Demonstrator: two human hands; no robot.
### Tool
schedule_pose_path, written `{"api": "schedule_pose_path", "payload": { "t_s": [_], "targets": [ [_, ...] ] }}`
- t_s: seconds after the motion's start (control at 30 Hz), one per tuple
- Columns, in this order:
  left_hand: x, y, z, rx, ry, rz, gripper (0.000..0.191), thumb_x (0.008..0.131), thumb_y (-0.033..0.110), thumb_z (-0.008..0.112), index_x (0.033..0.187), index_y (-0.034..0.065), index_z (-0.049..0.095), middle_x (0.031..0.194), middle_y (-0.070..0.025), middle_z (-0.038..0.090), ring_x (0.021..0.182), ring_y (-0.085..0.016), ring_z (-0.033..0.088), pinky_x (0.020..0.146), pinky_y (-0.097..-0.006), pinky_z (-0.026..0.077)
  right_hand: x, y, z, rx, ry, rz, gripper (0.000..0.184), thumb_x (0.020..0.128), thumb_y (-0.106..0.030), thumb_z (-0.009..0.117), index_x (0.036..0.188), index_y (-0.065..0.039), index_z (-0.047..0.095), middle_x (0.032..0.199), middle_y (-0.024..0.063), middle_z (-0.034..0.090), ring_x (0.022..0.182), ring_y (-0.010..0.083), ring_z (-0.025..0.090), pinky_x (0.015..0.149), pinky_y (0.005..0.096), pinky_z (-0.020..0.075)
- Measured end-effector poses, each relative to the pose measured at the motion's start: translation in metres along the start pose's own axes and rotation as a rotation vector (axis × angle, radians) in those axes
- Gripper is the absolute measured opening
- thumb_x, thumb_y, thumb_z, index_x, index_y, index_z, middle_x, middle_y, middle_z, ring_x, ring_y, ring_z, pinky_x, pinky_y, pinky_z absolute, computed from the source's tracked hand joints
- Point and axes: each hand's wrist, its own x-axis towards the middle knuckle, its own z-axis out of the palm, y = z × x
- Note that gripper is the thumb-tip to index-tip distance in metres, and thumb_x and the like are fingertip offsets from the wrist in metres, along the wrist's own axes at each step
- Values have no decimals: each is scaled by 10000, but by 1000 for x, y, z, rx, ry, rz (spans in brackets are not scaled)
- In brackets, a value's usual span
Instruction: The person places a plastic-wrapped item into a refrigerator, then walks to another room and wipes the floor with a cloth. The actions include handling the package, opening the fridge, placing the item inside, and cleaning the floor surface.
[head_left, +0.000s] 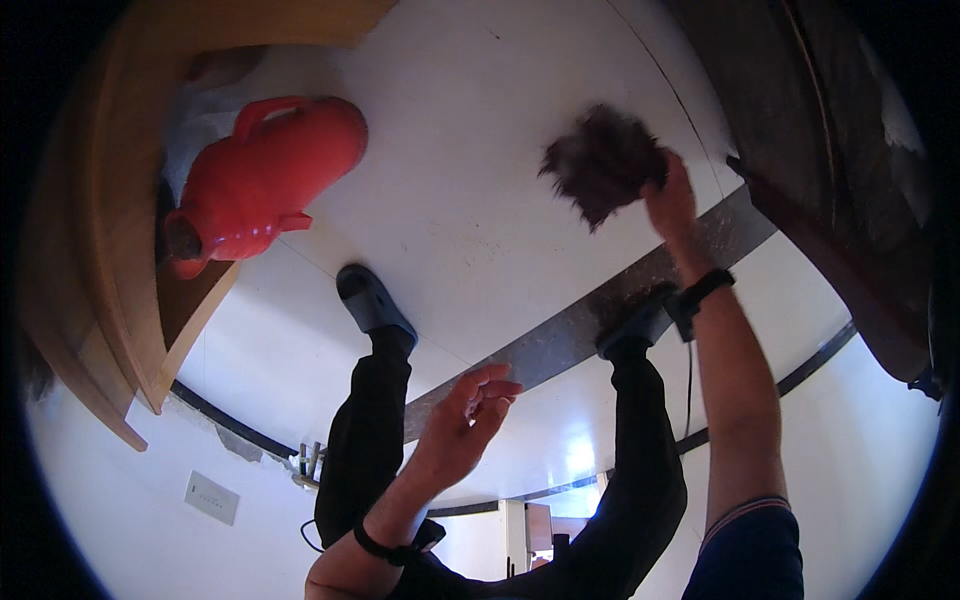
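My right hand (671, 199) grips a dark, shaggy cloth or duster (604, 163) by its right end. The shaggy thing is blurred and appears to be held over the white floor (450, 150). Lower in the view, my left hand (465, 420) is in front of my body with loosely bent fingers, and no object shows in it. A dark strip (555, 341) crosses the floor beyond that hand and runs under my right foot. To the left is a red plastic jug-like container (262, 184) with a loop handle and a round mouth turned towards the lower left.
Wooden furniture (120, 187) curves along the left, close by the red container. Dark furniture (810, 150) borders the right side. My slippered feet (375, 300) stand apart on the floor. A wall plate (212, 496) is on the white wall at lower left.
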Motion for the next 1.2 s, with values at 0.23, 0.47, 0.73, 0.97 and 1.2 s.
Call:
{"api": "schedule_pose_path", "payload": {
  "t_s": [0.23, 0.47, 0.73, 0.97, 1.2],
  "targets": [
    [-17, 11, -33, -35, 21, -43, 398, 1087, 133, 584, 1474, 91, 501, 1281, -150, 718, 1249, -277, 675, 1030, -406, 555, 90, -1, 37, 167, -70, 48, 845, 846, -337, 821, 1532, -39, 430, 1386, 234, 639, 1256, 408, 630, 1079, 509, 503],
    [-27, 17, -30, 174, -207, -117, 398, 1073, 184, 613, 1438, 61, 513, 1351, -182, 688, 1254, -319, 677, 1037, -425, 565, 19, -170, 171, -300, -179, -238, 803, 911, -323, 741, 1584, -124, 350, 1465, 284, 447, 1331, 491, 458, 1131, 605, 399],
    [-34, 3, -16, 430, -341, -80, 342, 1054, 239, 639, 1309, 10, 617, 1242, -176, 735, 1147, -307, 723, 982, -397, 580, -39, -307, 145, -77, -372, -332, 750, 858, -216, 789, 1530, -190, 456, 1414, 217, 517, 1319, 462, 488, 1097, 566, 464],
    [-34, -9, -8, 443, -324, 15, 355, 1045, 269, 647, 1292, 17, 609, 1167, -201, 749, 1096, -349, 739, 937, -434, 593, 41, -444, 87, 143, -41, -632, 615, 887, -136, 723, 1466, -136, 515, 1287, 216, 611, 1214, 400, 587, 1025, 485, 502],
    [-31, -12, -14, 464, -249, 53, 384, 1031, 266, 669, 1317, 19, 599, 1200, -219, 728, 1132, -359, 724, 937, -438, 592, 55, -484, 63, -194, -483, -513, 356, 927, -210, 639, 1278, -202, 691, 1229, 207, 692, 1047, 418, 699, 874, 511, 580]
  ]
}}
